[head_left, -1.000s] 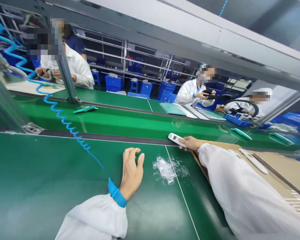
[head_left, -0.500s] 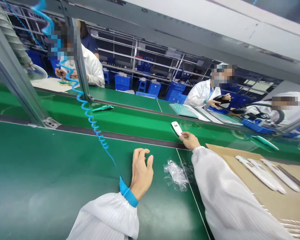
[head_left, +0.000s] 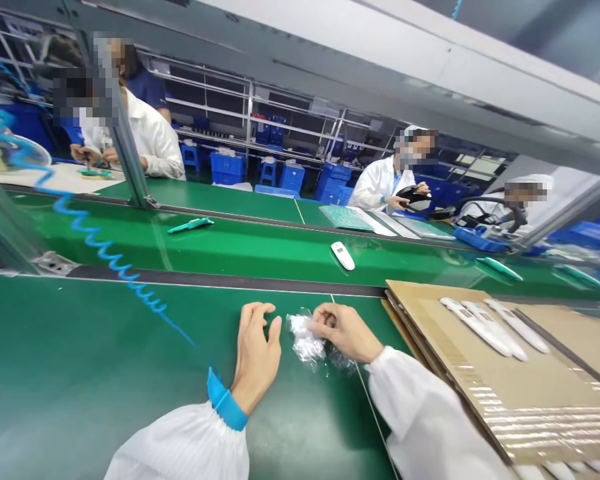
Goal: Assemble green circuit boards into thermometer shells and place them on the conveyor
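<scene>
White devices (head_left: pixel 480 330) on a cardboard sheet (head_left: pixel 485 383), coiled blue tube (head_left: pixel 97 248)

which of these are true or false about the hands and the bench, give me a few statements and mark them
The right hand is on the clear plastic wrap: true.
The left hand grips a white device: false, it holds nothing and rests on the green mat beside the wrap.
Three white devices lie on the cardboard: true.
The blue strap is on the right wrist: false, it is at the left wrist.
</scene>
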Demonstrator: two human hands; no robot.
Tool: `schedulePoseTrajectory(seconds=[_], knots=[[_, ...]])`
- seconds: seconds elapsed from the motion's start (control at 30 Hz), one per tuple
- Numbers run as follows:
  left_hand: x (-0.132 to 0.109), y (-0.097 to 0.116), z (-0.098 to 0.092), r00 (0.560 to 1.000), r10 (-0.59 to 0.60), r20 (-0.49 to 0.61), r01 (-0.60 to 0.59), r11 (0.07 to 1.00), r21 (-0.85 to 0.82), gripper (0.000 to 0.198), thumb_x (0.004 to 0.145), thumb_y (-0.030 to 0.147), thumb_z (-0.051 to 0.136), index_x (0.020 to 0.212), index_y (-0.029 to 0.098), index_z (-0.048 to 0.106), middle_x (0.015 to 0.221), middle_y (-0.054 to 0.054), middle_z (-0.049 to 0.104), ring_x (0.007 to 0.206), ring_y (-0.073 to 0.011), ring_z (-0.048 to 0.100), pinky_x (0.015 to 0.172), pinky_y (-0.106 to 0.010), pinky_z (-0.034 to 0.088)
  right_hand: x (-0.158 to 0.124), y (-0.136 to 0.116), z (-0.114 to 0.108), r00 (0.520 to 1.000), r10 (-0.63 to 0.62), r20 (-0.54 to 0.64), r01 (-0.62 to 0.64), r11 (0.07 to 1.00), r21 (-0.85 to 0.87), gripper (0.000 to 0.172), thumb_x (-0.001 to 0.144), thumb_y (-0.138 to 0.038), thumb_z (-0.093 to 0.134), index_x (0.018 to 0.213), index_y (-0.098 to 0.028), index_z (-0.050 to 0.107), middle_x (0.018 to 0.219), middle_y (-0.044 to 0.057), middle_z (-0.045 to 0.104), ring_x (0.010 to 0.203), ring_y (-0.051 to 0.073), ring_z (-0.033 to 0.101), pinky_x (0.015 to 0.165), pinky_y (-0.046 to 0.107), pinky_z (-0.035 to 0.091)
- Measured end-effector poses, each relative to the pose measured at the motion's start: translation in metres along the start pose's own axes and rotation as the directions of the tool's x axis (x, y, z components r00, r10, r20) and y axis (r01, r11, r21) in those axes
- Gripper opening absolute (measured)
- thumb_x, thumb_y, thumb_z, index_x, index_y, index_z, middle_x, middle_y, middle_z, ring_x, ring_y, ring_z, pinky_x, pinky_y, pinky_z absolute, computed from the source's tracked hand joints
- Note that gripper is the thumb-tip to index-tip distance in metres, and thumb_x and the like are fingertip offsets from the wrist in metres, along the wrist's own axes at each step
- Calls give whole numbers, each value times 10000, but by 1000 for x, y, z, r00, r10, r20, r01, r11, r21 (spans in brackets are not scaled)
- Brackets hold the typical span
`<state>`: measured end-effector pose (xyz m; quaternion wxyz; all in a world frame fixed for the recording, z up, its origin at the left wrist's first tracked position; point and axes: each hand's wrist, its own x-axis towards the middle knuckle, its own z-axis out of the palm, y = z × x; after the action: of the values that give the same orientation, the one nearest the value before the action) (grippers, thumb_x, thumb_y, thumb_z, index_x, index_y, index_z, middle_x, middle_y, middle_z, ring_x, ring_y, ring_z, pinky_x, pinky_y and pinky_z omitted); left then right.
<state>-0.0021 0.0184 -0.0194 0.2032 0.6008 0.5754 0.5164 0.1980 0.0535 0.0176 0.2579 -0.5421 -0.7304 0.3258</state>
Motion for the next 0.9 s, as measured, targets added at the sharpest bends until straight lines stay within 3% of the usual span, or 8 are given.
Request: schedulePoseTrajectory(seconds=[0.1,0.17,0.23,0.37,0.53,0.73,0.9], knots=[[1,-2,-1,1000,0,4,0,1000,27,200,938,260,513,1093,192,619,1093,-86,561,866,-206,586,789,-388,546,11,9,26,968,-14,-250,-6,997,-79,180,810,-265,606,962,-198,674,893,62,690,709,181,562,711,335,456],[1,-4,-2,1000,4,4,-4,999,43,205,939,280,512,1091,195,620,1087,-84,565,831,-202,580,779,-393,546,13,13,40,944,-48,-327,14,994,-106,262,840,-226,545,1072,-198,663,1030,97,679,852,222,575,836,391,450],[1,-6,-2,1000,7,5,-7,998,56,212,935,302,521,1088,198,625,1081,-82,568,815,-203,575,772,-396,544,11,14,48,933,-105,-345,62,989,-135,246,873,-210,500,1051,-208,671,1033,97,677,940,248,564,905,416,423],[2,-9,-3,1000,-4,19,3,997,75,241,941,364,514,1082,207,631,1080,-81,560,806,-206,561,749,-395,533,4,16,46,898,-148,-414,87,983,-162,194,891,-182,478,985,-218,643,969,76,669,922,242,563,855,391,423],[3,-15,-4,999,-19,32,16,995,100,311,947,446,493,1099,212,630,1067,-78,554,806,-212,540,742,-397,514,3,29,40,777,-143,-613,11,977,-215,230,883,-140,444,1027,-209,610,1017,81,615,947,241,543,830,382,433],[5,-22,-4,999,-28,41,24,994,107,352,927,500,506,1077,211,638,1058,-71,557,808,-216,531,747,-398,495,4,28,46,694,-263,-670,86,954,-286,299,863,-50,421,1032,-211,606,1102,89,585,1029,229,546,857,358,465],[5,-22,-3,999,-26,47,20,993,117,359,932,511,496,1085,216,633,1056,-69,553,802,-218,526,744,-396,489,2,20,48,703,-264,-660,165,964,-211,370,849,-9,375,1055,-211,606,1126,89,570,1031,204,572,841,316,480]])
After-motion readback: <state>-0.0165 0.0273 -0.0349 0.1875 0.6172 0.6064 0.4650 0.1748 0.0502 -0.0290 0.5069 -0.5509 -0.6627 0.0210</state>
